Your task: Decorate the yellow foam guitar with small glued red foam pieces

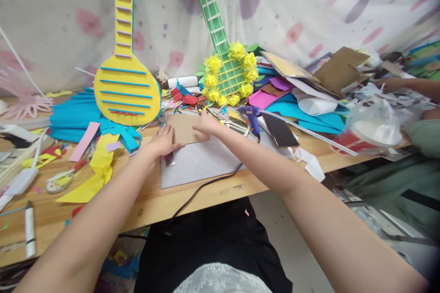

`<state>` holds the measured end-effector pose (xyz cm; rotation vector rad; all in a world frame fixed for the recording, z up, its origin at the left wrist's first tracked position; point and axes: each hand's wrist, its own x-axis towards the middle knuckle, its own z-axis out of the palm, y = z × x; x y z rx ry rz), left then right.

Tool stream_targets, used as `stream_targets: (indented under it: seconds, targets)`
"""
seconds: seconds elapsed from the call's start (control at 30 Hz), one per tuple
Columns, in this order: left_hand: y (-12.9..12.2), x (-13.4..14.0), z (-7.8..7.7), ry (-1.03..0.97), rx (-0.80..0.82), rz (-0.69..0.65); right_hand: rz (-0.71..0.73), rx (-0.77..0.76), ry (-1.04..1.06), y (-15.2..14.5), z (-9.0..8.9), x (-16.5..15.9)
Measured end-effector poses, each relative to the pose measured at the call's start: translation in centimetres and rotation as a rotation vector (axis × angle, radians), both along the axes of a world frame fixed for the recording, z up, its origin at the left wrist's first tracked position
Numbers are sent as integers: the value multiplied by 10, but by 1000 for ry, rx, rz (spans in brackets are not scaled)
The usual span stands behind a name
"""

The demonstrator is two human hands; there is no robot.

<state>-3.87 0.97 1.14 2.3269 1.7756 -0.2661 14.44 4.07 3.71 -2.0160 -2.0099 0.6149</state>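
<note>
A piece of brown cardboard (186,129) lies on the grey cutting mat (202,165) in front of me. My left hand (162,141) rests on its left edge, fingers apart and thumb along the lower corner. At the right edge is my right hand (206,123), its thumb stretched over the cardboard and its fingers pointing away, partly hidden. Scissors with yellow on them (233,124) lie just right of that hand. Beyond them a blue glue gun (252,116) stands near a dark phone (280,129).
A yellow paper instrument (127,87) and a green one (215,23) with yellow flowers lean on the back curtain. Blue crepe paper (74,114) and yellow strips (103,165) lie left. A black cable (202,185) crosses the mat. Another person's arm (409,86) reaches in beyond a bucket (364,130).
</note>
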Motion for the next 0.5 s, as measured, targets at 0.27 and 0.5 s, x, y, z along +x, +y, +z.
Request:
stream_targets:
  seconds: [0.27,0.5]
  targets:
    - [-9,-10,-9,-200,132,11,-127,-58,422,15,8,2]
    - [2,0,12,-905,329,350,-152,31,760,23,30,23]
